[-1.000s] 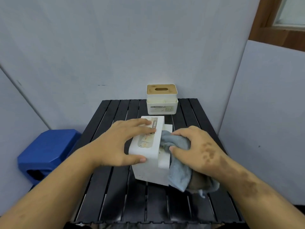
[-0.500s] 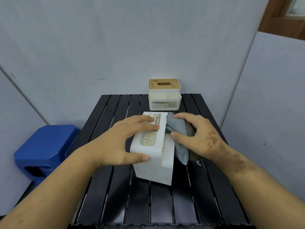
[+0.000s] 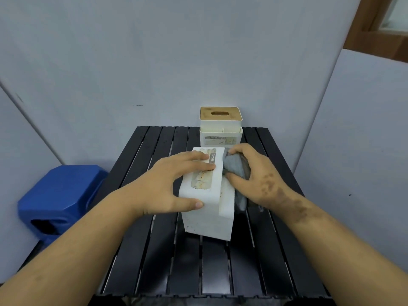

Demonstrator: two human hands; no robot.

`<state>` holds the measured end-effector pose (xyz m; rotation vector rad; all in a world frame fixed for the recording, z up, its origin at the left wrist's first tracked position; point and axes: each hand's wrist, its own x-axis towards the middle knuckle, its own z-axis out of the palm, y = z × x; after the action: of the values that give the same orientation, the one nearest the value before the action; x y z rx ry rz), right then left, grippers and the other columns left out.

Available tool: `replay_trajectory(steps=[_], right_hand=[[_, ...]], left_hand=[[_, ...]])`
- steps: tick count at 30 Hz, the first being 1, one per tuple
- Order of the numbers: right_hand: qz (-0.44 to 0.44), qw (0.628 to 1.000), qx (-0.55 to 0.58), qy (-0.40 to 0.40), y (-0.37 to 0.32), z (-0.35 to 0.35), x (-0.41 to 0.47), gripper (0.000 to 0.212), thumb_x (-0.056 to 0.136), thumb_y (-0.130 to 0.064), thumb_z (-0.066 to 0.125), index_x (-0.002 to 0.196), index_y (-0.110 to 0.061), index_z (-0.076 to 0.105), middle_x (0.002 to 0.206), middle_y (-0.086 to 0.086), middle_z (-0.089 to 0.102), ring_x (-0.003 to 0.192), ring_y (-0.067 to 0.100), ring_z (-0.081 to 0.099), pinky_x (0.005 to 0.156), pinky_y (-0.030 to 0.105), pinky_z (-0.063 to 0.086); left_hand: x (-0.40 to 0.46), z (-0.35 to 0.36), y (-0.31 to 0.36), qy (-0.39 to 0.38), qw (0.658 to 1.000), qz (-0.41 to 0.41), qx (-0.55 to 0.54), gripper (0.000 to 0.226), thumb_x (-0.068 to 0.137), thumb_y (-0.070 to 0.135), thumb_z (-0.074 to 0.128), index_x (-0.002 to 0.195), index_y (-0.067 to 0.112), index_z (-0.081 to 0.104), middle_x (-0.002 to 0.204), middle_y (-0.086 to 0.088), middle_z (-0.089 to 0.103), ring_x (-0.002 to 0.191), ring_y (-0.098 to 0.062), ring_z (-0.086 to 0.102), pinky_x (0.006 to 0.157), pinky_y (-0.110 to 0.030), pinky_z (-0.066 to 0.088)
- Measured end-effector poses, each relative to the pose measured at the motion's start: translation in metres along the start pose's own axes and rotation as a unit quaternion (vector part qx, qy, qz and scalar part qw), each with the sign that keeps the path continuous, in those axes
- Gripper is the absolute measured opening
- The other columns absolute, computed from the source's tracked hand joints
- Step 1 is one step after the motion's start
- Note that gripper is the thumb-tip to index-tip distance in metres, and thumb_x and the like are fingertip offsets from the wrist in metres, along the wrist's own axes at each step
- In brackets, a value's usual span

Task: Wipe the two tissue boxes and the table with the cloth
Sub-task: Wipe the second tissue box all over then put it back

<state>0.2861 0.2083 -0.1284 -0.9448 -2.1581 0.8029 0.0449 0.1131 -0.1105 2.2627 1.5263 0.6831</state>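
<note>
— White plastic, the near tissue box [image 3: 209, 208]: tipped on its side mid-table, long axis running away from the camera, label face turned up and to the left.

— And the left hand [image 3: 167, 188]?

— Clamped over that label face. Fingers [image 3: 198, 161] spread flat along the top toward the far end, thumb [image 3: 189, 204] hooked round the near corner, steadying the box.

— Right hand [image 3: 254, 173]?

— Closed round a bunched grey cloth [image 3: 235, 168], pressing it against the box's right-hand side near the far end. Fingertips curled over the top of the wad, thumb tucked beneath; a tail of cloth hanging down beside the box, touching the slats or not, impossible to tell.

— Second box?

— Cream-coloured, wooden lid with an oval slot: far tissue box [image 3: 220, 129], upright at the back edge of the table, just beyond the right hand, apart from it.

— Table?

— Black slatted table [image 3: 154, 250], gaps between the slats. Blue plastic stool [image 3: 59, 195] off to the left, lower down. Grey wall panels [image 3: 154, 51] behind and to both sides.
</note>
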Motion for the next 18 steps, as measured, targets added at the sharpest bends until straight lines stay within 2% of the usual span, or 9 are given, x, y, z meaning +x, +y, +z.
replay_trajectory(steps=[2, 3, 6, 10, 11, 13, 15, 16, 18], right_hand=[[-0.014, 1.0, 0.001, -0.001, -0.002, 0.002, -0.015, 0.043, 0.08, -0.017, 0.077, 0.112, -0.035, 0.053, 0.11, -0.017, 0.061, 0.1, -0.001, 0.06, 0.081, 0.012, 0.049], [-0.023, 1.0, 0.0, -0.007, -0.003, -0.001, -0.021, 0.042, 0.079, -0.018, 0.078, 0.111, -0.033, 0.055, 0.106, -0.021, 0.061, 0.098, -0.004, 0.06, 0.077, 0.008, 0.047], [-0.032, 0.999, -0.009, -0.035, -0.002, -0.014, -0.014, 0.039, 0.079, -0.02, 0.081, 0.111, -0.03, 0.059, 0.108, -0.019, 0.062, 0.1, -0.006, 0.059, 0.078, 0.007, 0.046], [-0.009, 0.999, -0.002, -0.038, 0.005, -0.015, 0.014, 0.038, 0.081, -0.017, 0.078, 0.109, -0.033, 0.058, 0.118, -0.007, 0.064, 0.108, 0.01, 0.061, 0.086, 0.019, 0.049], [-0.008, 0.999, -0.009, -0.033, 0.005, -0.011, 0.016, 0.038, 0.081, -0.017, 0.078, 0.109, -0.032, 0.057, 0.119, -0.006, 0.063, 0.109, 0.011, 0.06, 0.087, 0.02, 0.049], [-0.012, 0.999, -0.019, -0.028, 0.003, -0.007, 0.008, 0.038, 0.081, -0.019, 0.078, 0.11, -0.031, 0.056, 0.119, -0.009, 0.063, 0.108, 0.007, 0.059, 0.09, 0.021, 0.049], [-0.025, 0.998, -0.018, -0.046, 0.001, -0.01, -0.005, 0.039, 0.08, -0.022, 0.079, 0.11, -0.033, 0.057, 0.111, -0.017, 0.063, 0.101, -0.002, 0.06, 0.084, 0.013, 0.049], [-0.03, 0.997, -0.02, -0.062, 0.0, -0.015, -0.008, 0.039, 0.08, -0.024, 0.08, 0.109, -0.035, 0.057, 0.107, -0.021, 0.062, 0.099, -0.006, 0.06, 0.079, 0.009, 0.048], [-0.034, 0.996, -0.032, -0.082, 0.001, -0.025, -0.004, 0.039, 0.08, -0.026, 0.081, 0.108, -0.036, 0.056, 0.106, -0.024, 0.06, 0.096, -0.011, 0.058, 0.075, 0.003, 0.044]], left_hand=[[0.0, 0.0, 0.001, 0.001, 1.0, -0.006, 0.006, 0.074, 0.076, 0.051, 0.08, 0.145, 0.042, 0.054, 0.159, 0.02, 0.038, 0.151, 0.008, 0.021, 0.124, -0.038, 0.03], [0.0, 0.001, 0.002, -0.002, 1.0, -0.007, -0.002, 0.074, 0.077, 0.048, 0.081, 0.145, 0.041, 0.054, 0.16, 0.02, 0.037, 0.151, 0.007, 0.02, 0.124, -0.04, 0.029], [-0.001, 0.001, 0.001, -0.021, 0.999, -0.005, -0.04, 0.073, 0.078, 0.039, 0.082, 0.145, 0.038, 0.055, 0.16, 0.022, 0.036, 0.152, 0.007, 0.017, 0.123, -0.029, 0.025], [0.001, -0.003, 0.001, -0.028, 0.998, -0.015, -0.053, 0.073, 0.076, 0.038, 0.083, 0.143, 0.04, 0.055, 0.159, 0.024, 0.036, 0.151, 0.01, 0.016, 0.114, -0.003, 0.02], [0.001, -0.003, 0.001, -0.027, 0.998, -0.018, -0.048, 0.073, 0.075, 0.039, 0.084, 0.143, 0.04, 0.055, 0.159, 0.024, 0.036, 0.151, 0.01, 0.017, 0.114, -0.003, 0.019], [0.002, -0.003, 0.001, -0.021, 0.999, -0.017, -0.032, 0.074, 0.075, 0.041, 0.084, 0.144, 0.04, 0.056, 0.159, 0.024, 0.036, 0.151, 0.009, 0.018, 0.117, -0.012, 0.021], [0.001, -0.002, 0.001, -0.019, 0.999, -0.015, -0.023, 0.074, 0.076, 0.042, 0.084, 0.144, 0.04, 0.055, 0.159, 0.026, 0.034, 0.151, 0.008, 0.018, 0.121, -0.022, 0.023], [0.001, -0.001, 0.002, -0.021, 0.999, -0.013, -0.023, 0.074, 0.077, 0.041, 0.084, 0.145, 0.041, 0.054, 0.159, 0.027, 0.033, 0.152, 0.009, 0.017, 0.121, -0.023, 0.022], [0.001, 0.0, 0.003, -0.027, 0.999, -0.01, -0.03, 0.074, 0.079, 0.035, 0.087, 0.145, 0.039, 0.054, 0.159, 0.027, 0.033, 0.151, 0.011, 0.015, 0.119, -0.014, 0.018]])
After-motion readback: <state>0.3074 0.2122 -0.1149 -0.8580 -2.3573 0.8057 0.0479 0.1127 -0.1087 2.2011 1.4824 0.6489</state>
